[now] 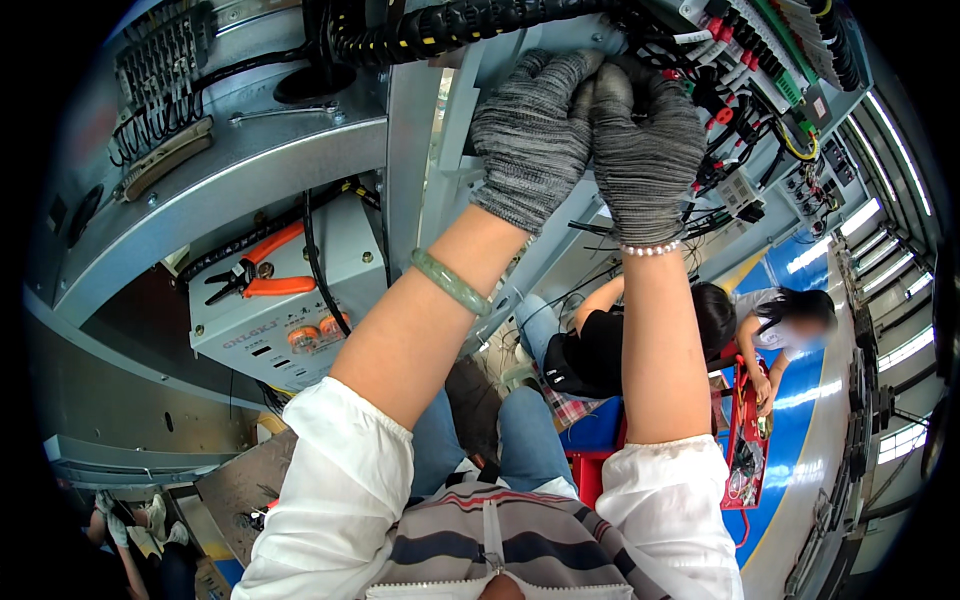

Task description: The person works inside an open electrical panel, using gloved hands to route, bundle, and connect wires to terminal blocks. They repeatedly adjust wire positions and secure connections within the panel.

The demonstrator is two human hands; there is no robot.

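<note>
Both my hands wear grey knitted gloves and meet high in the middle of the view, against a grey metal frame. My left hand (535, 140) is closed, thumb and fingers drawn together at the frame. Pressed beside it, my right hand (648, 150) is closed too, fingers curled next to a cluster of dark wires. Whatever the fingertips grip is hidden behind the gloves. Just right of the hands run red, white and black wires (715, 115) with terminals and a green connector strip (788, 90). Overhead passes a thick black wrapped cable bundle (455, 30).
A wrench (285, 113) lies on the metal ledge at left. Below it, orange-handled pliers (268, 286) rest on a grey box (350, 235). Two people sit or bend at the right, by a red tool tray (735, 480). Another person's gloved hands show at lower left.
</note>
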